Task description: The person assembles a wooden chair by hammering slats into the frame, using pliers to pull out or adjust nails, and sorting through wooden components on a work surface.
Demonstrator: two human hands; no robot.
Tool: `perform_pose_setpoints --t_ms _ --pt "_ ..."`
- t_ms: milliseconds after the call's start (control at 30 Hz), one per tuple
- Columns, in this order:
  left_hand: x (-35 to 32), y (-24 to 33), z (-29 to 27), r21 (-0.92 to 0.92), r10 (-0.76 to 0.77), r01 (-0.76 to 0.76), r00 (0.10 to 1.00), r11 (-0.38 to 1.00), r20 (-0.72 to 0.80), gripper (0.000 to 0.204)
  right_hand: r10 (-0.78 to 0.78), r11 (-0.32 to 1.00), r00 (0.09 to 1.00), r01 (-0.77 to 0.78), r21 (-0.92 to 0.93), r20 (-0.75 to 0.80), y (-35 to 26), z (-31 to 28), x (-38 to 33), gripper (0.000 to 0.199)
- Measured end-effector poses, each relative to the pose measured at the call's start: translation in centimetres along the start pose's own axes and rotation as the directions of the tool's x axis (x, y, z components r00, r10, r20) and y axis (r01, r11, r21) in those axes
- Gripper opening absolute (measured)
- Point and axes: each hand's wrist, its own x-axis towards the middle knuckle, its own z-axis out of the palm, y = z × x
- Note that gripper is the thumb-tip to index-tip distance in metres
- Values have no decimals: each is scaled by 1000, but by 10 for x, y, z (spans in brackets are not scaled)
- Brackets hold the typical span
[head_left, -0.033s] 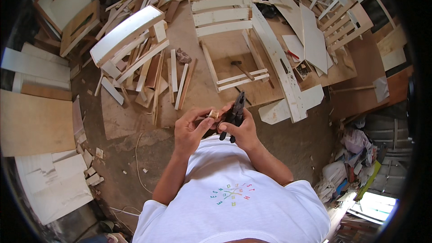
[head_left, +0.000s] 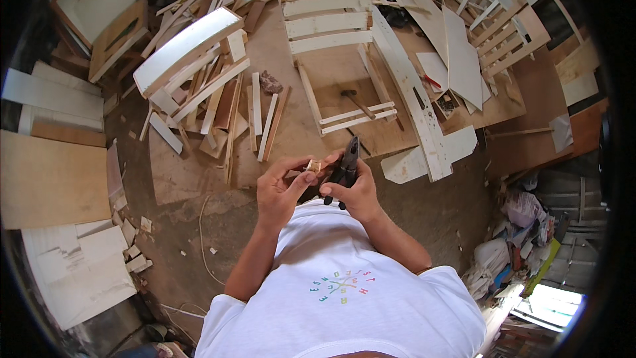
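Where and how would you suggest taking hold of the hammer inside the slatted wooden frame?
I would grip the hammer at mid-handle, coming from above and the near right: its handle slants that way from the head, and the white slats by its end might crowd a lower grip.

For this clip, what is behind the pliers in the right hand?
Around the pliers, parts of the right hand show, with brown board beyond the nose. Whatever lies directly behind the pliers is covered and cannot be seen.
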Motion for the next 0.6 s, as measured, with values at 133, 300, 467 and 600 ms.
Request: perform_pose_setpoints --t_ms 133,300,467,600 --pt "-3 3 4 -25 -16 14 994 1000 -106 20 -167 968 986 169 -184 26 5 14 9 45" --pt "1 8 -6 -39 34 -36 998 999 -46 15 -138 945 990 143 -295 39 18 15 13 41" --pt "-2 19 2 369 228 -193 972 909 -54 13 -98 987 994 91 -130 -50 21 28 6 34" --pt "-1 18 13 646 469 -351 883 678 -13 12 -186 982 977 180 -59 -109 28 38 4 29"
